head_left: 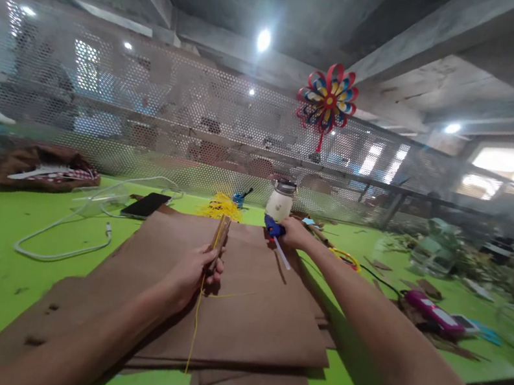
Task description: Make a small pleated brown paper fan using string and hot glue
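Note:
My left hand is closed around a narrow brown strip, held upright above a stack of brown paper sheets. A yellow string runs along the strip and hangs down past the hand, with a stray end lying out to the right. My right hand grips a blue hot glue gun beyond the right part of the sheets. Out of the gun's back end sticks a whitish glue stick. Its nozzle is hard to make out.
Behind the sheets are a bundle of yellow strands, a small blue bottle and a pale jar. A phone and white cable lie left. A purple device lies right. A perforated screen rises behind.

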`<state>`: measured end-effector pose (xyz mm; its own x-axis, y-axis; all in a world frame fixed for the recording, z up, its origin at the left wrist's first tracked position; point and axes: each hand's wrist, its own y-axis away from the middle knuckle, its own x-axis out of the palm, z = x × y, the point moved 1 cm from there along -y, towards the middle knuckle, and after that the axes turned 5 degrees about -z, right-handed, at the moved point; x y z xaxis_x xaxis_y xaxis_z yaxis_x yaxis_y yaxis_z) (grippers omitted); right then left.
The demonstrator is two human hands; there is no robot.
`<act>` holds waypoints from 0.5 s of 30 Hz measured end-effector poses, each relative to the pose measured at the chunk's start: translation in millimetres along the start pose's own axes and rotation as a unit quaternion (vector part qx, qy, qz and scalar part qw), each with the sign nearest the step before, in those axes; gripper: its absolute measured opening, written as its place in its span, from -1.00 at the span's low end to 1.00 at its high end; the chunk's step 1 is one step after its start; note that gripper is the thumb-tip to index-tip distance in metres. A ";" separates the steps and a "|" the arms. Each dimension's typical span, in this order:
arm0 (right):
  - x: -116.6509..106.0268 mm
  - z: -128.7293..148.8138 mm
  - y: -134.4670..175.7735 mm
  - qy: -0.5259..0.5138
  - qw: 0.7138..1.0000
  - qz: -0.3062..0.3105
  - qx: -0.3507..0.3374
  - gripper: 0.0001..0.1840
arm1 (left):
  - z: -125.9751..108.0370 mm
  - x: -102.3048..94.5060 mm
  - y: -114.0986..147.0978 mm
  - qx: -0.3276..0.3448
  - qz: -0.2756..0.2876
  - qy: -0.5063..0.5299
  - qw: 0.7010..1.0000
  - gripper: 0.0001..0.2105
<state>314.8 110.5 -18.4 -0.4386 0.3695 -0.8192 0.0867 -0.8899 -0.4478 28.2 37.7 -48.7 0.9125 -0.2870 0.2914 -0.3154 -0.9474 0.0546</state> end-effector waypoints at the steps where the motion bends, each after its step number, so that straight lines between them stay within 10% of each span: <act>1: 0.1 2.1 -0.1 0.006 1.000 0.004 0.000 -0.90 | 0.0 0.2 0.0 0.000 -0.002 0.005 1.000 -0.87; 10: -24.9 41.9 28.3 0.009 0.988 -0.154 0.021 -0.65 | -0.9 1.7 0.1 -0.010 -0.004 0.007 1.000 -0.90; 15: -11.5 96.1 67.4 -0.189 0.970 -0.145 -0.055 -0.78 | -1.0 7.2 6.9 -0.027 0.027 0.018 0.999 -0.92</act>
<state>239.7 20.5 -4.7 -0.7537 0.4575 -0.4718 -0.0040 -0.7211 -0.6928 32.3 29.3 -45.3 0.8845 -0.3307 0.3292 -0.3780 -0.9214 0.0902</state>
